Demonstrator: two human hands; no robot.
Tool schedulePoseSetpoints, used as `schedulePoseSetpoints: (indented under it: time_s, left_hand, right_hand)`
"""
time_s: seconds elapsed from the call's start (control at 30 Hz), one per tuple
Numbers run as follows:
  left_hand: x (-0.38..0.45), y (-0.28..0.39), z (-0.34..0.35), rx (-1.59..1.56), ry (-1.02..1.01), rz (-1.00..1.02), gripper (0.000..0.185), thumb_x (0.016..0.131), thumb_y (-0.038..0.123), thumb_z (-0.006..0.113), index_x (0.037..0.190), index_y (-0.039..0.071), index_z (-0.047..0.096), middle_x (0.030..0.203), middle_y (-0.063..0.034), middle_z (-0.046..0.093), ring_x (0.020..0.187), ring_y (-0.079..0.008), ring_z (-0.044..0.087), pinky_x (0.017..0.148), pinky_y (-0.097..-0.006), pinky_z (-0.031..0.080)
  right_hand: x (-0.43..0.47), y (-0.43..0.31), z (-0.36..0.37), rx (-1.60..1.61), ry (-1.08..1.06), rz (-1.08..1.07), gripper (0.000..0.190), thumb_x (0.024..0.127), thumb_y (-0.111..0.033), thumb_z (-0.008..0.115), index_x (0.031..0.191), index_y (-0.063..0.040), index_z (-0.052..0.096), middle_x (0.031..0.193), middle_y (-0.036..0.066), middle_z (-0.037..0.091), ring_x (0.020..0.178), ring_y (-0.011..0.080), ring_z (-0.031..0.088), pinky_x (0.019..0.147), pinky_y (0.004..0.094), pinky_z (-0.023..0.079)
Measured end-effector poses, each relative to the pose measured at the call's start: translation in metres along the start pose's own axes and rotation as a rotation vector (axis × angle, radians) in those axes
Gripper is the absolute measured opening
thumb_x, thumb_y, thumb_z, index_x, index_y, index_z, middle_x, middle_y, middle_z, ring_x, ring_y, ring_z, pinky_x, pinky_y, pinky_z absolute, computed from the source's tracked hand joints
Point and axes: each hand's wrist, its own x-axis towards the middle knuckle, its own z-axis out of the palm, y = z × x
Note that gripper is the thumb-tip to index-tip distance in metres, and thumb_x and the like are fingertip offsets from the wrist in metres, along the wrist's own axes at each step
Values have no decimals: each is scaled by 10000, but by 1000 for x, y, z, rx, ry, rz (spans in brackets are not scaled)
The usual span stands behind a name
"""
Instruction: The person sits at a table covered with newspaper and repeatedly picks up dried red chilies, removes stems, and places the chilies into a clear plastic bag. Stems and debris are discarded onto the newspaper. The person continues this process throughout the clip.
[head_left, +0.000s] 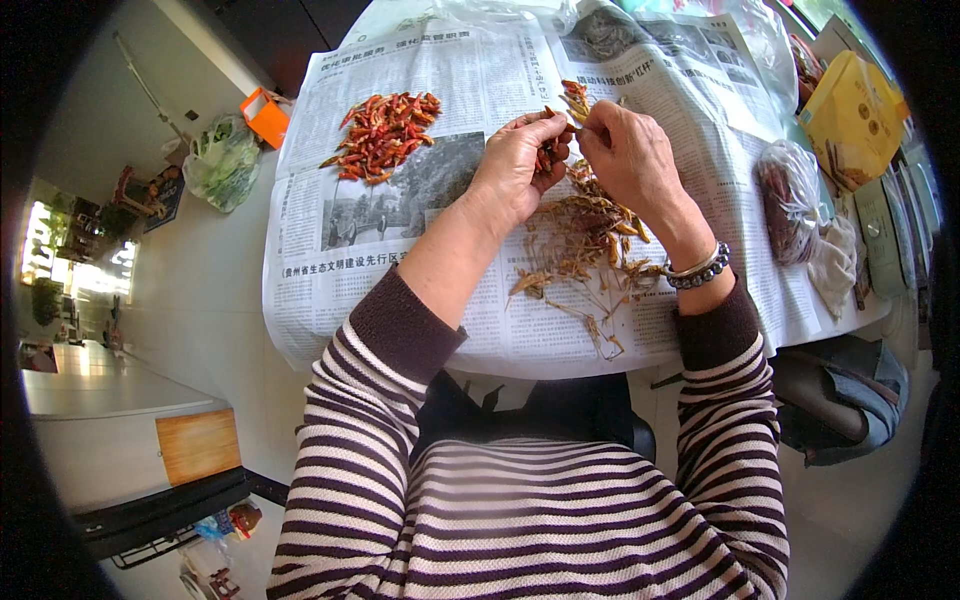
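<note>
My left hand (517, 161) is closed around several dried red chili peppers (547, 156), which show between its fingers. Its thumb and forefinger meet the fingertips of my right hand (626, 150) at the end of one chili; the right fingers pinch something small there, largely hidden. Left of both hands lies a pile of dried red chilies (386, 135) on the newspaper (480, 300). Under and below my right hand are dry, yellowish-brown chili stems and withered plant bits (592, 217). A few red and yellow chilies (575, 97) lie just beyond the fingertips.
At the table's right side are a clear plastic bag with dark red contents (787, 202), a cream cloth (832, 262) and a yellow bag (855, 127). A bag of green vegetables (223, 161) and an orange box (265, 118) are left of the table. Clear plastic lies along its far edge.
</note>
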Motion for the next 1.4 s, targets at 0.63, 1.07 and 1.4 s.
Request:
schedulePoseSetpoints:
  time_s: [0.63,1.07,1.4]
  left_hand:
    - [2,4,-3,-362,8,-72,121,882,173,557,833,62,557,791,-72,614,645,-131,584,502,-233,509]
    - [5,3,-8,-341,8,-74,125,874,176,544,811,71,570,770,-59,626,640,-141,587,512,-255,493]
    - [3,2,-1,-263,-34,-74,127,862,171,624,821,58,583,743,-42,612,592,-109,578,443,-200,474]
  right_hand:
    - [73,36,-2,-289,-145,0,201,830,-143,522,818,-4,667,775,204,658,761,332,665,708,417,526]
    - [75,42,22,-414,-408,111,198,770,-195,637,847,-22,697,853,170,687,808,280,677,720,378,532]
    - [20,31,-18,928,-312,368,133,898,-122,604,985,-24,625,863,60,670,701,89,626,585,211,525]
